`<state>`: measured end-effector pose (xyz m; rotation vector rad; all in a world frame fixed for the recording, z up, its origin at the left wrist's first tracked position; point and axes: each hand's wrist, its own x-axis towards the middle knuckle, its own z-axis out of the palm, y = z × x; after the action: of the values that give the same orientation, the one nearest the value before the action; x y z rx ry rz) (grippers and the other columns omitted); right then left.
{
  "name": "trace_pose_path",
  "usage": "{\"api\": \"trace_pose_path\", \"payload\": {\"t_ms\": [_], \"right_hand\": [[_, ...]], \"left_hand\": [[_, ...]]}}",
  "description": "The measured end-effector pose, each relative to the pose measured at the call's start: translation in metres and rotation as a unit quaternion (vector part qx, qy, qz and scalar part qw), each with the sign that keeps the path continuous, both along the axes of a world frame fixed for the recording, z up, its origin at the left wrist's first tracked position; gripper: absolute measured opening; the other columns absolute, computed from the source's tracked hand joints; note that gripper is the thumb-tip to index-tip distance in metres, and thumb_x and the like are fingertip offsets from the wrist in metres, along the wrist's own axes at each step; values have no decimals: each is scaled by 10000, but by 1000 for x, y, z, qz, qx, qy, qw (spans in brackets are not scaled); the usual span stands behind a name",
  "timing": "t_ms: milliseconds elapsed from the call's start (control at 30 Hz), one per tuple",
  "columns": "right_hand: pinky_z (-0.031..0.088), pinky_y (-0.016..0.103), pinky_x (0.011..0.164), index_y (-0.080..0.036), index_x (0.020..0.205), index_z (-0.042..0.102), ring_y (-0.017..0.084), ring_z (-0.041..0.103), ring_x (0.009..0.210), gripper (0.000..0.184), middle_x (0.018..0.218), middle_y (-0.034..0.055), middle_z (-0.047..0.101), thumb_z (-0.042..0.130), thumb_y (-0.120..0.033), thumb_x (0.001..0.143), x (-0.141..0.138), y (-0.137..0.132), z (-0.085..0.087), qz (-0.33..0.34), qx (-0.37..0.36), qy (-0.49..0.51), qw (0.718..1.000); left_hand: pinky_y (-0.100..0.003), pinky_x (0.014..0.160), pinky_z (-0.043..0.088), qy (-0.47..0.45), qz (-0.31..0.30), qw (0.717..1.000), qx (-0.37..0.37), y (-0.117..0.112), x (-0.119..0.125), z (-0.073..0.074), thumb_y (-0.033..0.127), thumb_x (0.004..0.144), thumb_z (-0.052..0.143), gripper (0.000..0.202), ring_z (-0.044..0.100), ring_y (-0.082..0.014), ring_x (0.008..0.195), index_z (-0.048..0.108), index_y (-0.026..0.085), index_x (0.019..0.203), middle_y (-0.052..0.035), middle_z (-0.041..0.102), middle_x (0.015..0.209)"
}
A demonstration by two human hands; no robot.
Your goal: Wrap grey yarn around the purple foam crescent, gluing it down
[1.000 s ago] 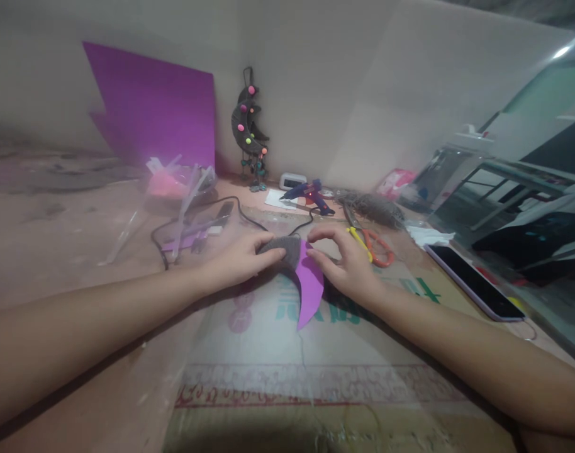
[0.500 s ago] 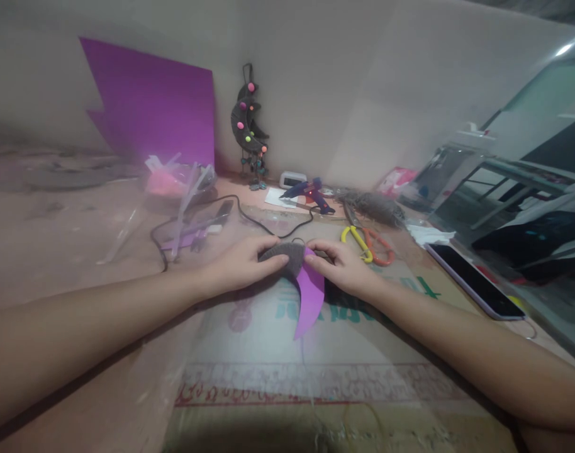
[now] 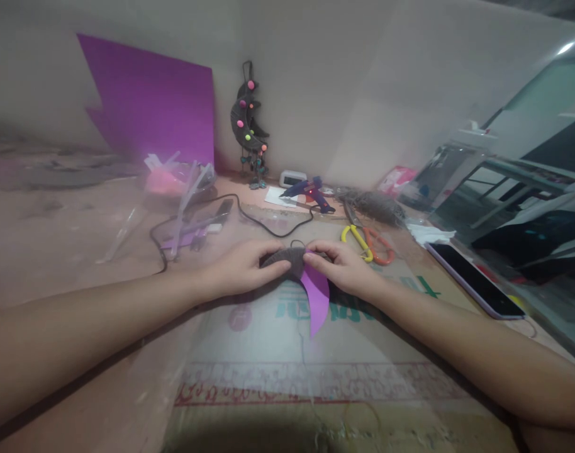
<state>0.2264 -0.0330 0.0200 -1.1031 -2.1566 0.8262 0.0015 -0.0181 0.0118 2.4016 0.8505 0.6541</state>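
Between my hands is a purple crescent (image 3: pixel 318 299) of card or foam, its left part wrapped in grey yarn (image 3: pixel 294 257). The bare purple end hangs down to a point. My left hand (image 3: pixel 245 267) is closed on the wrapped part, thumb along the front and fingers behind. My right hand (image 3: pixel 339 264) pinches with thumb and forefinger where the wrapping meets the bare purple. A small loop of yarn rises above the crescent between the hands. A loose strand lies below, over the printed cardboard (image 3: pixel 250 352).
Past my hands lie a glue gun (image 3: pixel 309 190) with a black cord, scissors (image 3: pixel 367 244) with yellow and orange handles, and a grey yarn bundle (image 3: pixel 375 207). A decorated moon hanging (image 3: pixel 245 119) and purple sheet (image 3: pixel 160 107) are by the wall. A phone (image 3: pixel 474 280) lies right.
The crescent has turned slightly in my hands, its purple tip swinging to the right. Both hands stay in nearly the same place.
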Motion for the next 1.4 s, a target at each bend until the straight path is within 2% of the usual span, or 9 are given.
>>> {"api": "trace_pose_path", "payload": {"t_ms": [167,333,733,933,1067,1233,1400], "right_hand": [[411,245,656,-164,792,585,135,538,712,273,748,10,595,439,-342,938,1,0,1,15,19,0,1000],[424,242,693,-162,839,612,141,566,755,275,780,13,622,451,-362,940,1,0,-1,-23,32,23,999],[431,252,658,-171,788,629,145,572,712,250,741,8,637,509,-362,896,1,1,-1,-31,13,26,999],[440,266,691,-177,796,634,159,585,742,237,772,20,653,510,-351,899,0,-3,2,-25,32,5,999],[419,254,661,-173,775,590,145,544,701,310,716,9,581,446,-395,937,0,-4,1,-22,36,15,999],[405,260,649,-159,803,570,142,516,694,475,731,15,550,321,-531,965,1,-3,-2,-40,6,31,999],[388,256,624,-177,714,508,138,487,667,479,675,-3,491,369,-580,932,2,-1,1,-53,13,30,998]], "left_hand": [[-274,736,469,-9,1,1000,-16,1,1,2,355,892,483,259,627,-173,801,641,166,974,-25,704,912],[-281,740,475,-12,-2,1000,-22,2,1,-1,367,896,470,281,628,-177,815,641,183,1021,-25,707,931],[-262,612,390,24,10,999,29,-3,0,0,384,891,456,260,543,-147,666,591,172,825,-5,611,721],[-256,595,368,38,-3,998,53,-5,0,-2,376,901,441,259,524,-137,645,582,172,827,-4,597,707],[-263,624,401,31,9,999,26,-5,1,1,379,893,460,259,560,-153,687,600,168,844,-14,635,753],[-281,740,464,-16,11,999,-35,-1,1,2,388,899,467,272,625,-185,831,625,179,975,-26,701,934],[-302,775,477,-45,38,996,-62,2,2,2,406,898,471,289,628,-192,858,633,180,976,-27,701,937]]}}
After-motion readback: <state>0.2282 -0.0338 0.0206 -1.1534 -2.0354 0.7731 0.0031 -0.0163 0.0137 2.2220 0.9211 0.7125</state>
